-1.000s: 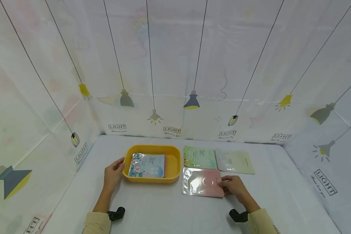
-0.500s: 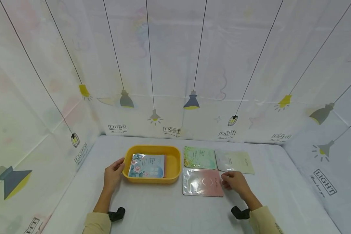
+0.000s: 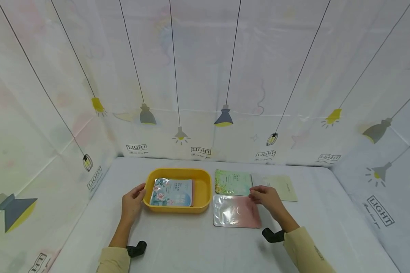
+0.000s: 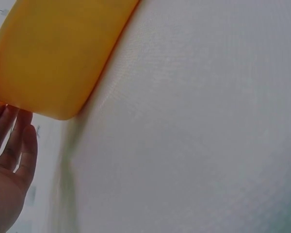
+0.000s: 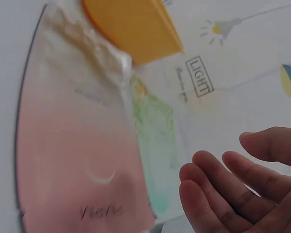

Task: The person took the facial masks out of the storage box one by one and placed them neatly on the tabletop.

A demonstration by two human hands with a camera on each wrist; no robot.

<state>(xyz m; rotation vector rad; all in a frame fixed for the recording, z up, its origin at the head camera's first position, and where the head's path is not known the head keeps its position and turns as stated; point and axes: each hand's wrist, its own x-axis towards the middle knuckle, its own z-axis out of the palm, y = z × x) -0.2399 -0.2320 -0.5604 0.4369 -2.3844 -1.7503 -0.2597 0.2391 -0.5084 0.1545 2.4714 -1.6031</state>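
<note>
My left hand (image 3: 132, 203) rests against the left end of a yellow tray (image 3: 202, 189); its loosely bent fingers (image 4: 28, 145) touch the wall. Inside the tray lies a blue floral sachet (image 3: 172, 192), a thin pink edge showing beneath it. To the right of the tray, a shiny pink sachet (image 3: 235, 212) lies flat in front of a green sachet (image 3: 233, 182). My right hand (image 3: 267, 199) hovers where these two meet, hiding part of a pale yellow-green sachet (image 3: 283, 186). In the right wrist view, nothing lies between its parted, slightly bent fingers (image 5: 233, 189).
A white cloth covers the table (image 3: 191, 242). White curtains printed with lamps (image 3: 223, 117) hang behind it and at both sides. Each wrist wears a black camera mount, one by the left sleeve (image 3: 136, 249) and one by the right (image 3: 272, 236).
My right hand has let go of the pink sachet's right edge, drawn back slightly, then moved up and left toward the green sachet. The left hand and tray have stayed put.
</note>
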